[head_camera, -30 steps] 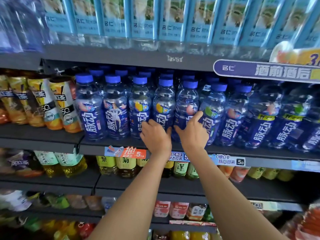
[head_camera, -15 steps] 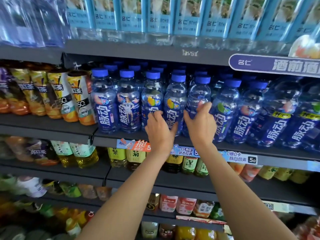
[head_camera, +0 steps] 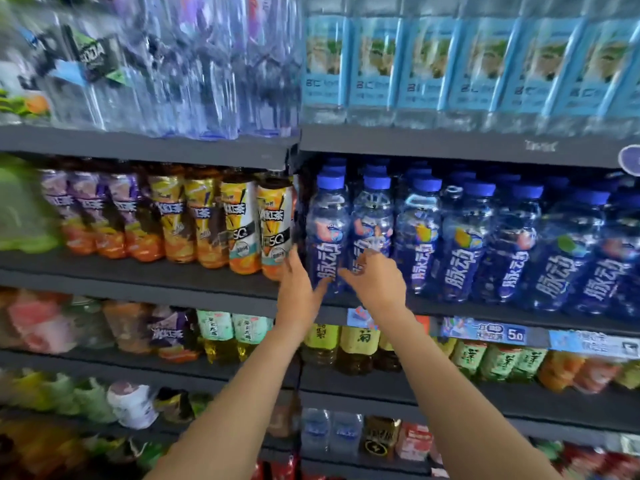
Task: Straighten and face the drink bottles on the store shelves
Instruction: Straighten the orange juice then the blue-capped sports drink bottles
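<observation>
I'm seeing the leftmost blue bottle (head_camera: pixel 327 237) standing upright at the left end of the blue-capped row, on the second shelf (head_camera: pixel 485 311) from the top, right section, just beside the divider. The left hand (head_camera: pixel 300 292) is reaching up at its lower left side, fingers straight and together, thumb spread out toward the bottle's base, palm lying along the bottle's side; I'm reading it as touching, not wrapping. The right hand (head_camera: pixel 377 278) is sitting in front of the second blue bottle (head_camera: pixel 372 230), fingers loosely extended toward the label, index finger pointing left toward the first bottle; whether the fingertips are touching the plastic I cannot tell, blur is heavy there. Neither hand is pinching anything. Both forearms are coming up from the bottom edge, bare, angling inward so the hands are near each other.

The rest of the blue bottles (head_camera: pixel 519 247) are running rightward, labels mostly facing forward, some tilting slightly. Just left of the divider, orange-and-yellow tea bottles (head_camera: pixel 242 223) are standing in a row, the nearest one just beside the left hand. Above, pale blue-labelled water bottles (head_camera: pixel 433 64) are lining the top shelf. Below, green and yellow tea bottles (head_camera: pixel 353 348) are sitting behind price tags (head_camera: pixel 498 332).
</observation>
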Tool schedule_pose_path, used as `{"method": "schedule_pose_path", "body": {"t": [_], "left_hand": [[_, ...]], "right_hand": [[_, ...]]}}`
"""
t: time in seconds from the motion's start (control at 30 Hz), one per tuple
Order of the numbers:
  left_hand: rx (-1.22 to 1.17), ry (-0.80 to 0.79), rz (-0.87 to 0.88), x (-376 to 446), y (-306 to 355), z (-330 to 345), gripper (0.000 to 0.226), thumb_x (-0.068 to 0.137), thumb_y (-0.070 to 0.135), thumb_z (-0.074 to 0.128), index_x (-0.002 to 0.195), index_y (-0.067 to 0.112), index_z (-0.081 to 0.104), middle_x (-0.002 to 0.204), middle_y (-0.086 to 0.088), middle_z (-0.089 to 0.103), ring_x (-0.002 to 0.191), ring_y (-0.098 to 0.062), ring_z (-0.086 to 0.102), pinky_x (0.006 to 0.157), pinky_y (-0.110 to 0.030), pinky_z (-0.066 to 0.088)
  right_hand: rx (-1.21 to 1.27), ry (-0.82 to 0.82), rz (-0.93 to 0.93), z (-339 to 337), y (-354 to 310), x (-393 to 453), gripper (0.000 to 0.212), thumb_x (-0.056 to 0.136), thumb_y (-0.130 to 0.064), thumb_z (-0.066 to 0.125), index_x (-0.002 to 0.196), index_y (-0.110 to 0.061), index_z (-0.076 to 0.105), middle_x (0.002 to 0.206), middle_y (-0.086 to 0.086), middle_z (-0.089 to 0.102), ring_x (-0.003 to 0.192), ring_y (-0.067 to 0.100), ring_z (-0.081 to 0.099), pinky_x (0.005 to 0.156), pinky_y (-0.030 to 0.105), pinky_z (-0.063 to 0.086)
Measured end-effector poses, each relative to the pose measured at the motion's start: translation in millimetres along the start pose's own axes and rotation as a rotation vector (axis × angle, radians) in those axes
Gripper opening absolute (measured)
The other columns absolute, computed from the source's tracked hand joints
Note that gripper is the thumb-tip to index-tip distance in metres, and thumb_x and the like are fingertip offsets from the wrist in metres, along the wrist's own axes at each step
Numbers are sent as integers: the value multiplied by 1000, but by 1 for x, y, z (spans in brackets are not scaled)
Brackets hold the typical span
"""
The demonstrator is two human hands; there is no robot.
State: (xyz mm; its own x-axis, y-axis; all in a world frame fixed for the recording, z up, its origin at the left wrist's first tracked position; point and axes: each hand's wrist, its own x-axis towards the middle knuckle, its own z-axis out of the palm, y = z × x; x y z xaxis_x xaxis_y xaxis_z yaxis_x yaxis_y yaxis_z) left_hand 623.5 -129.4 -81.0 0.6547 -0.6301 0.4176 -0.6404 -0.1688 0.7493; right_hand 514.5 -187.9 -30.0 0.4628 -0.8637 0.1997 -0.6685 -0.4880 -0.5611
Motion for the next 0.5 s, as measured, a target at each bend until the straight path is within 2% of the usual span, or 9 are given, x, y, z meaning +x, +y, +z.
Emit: {"method": "schedule_pose_path", "body": {"t": [0.07, 0.2, 0.3, 0.4, 0.5], "left_hand": [[-31, -95, 69, 15, -10, -4, 88, 86, 22, 68, 149, 8, 10, 150, -13, 28, 138, -27, 28, 105, -34, 30], [-104, -203, 131, 28, -14, -4, 92, 87, 27, 67, 151, 18, 2, 150, -10, 32, 134, -26, 38, 101, -44, 41], [-115, -245, 127, 30, -17, -5, 89, 90, 26, 63, 151, 18, -1, 151, -8, 32, 134, -24, 38, 99, -40, 42], [-129, -206, 161, 30, -18, -7, 87, 89, 25, 64, 151, 19, 2, 145, -9, 40, 125, -27, 48, 94, -44, 46], [-82, -195, 163, 28, -15, -8, 85, 91, 23, 61, 151, 18, 0, 142, -13, 41, 120, -29, 50, 90, -39, 46]], "right_hand": [[6, 74, 71, 10, -13, -2, 36, 86, -44, 64, 88, -12, 47, 89, 9, 60, 92, 31, 60, 68, 36, 46], [-12, 133, 116, 21, -29, -7, 38, 84, -42, 67, 83, -11, 46, 81, 5, 54, 75, 26, 56, 60, 34, 44], [-51, 143, 133, 26, -37, -5, 35, 86, -38, 66, 86, -10, 45, 84, 7, 54, 80, 29, 58, 60, 32, 39], [-76, 145, 138, 27, -41, -3, 33, 87, -36, 65, 88, -8, 46, 93, 13, 60, 87, 31, 60, 62, 32, 38], [-120, 156, 147, 28, -43, -3, 33, 89, -36, 62, 94, -5, 53, 97, 14, 62, 88, 32, 60, 62, 31, 38]]}}
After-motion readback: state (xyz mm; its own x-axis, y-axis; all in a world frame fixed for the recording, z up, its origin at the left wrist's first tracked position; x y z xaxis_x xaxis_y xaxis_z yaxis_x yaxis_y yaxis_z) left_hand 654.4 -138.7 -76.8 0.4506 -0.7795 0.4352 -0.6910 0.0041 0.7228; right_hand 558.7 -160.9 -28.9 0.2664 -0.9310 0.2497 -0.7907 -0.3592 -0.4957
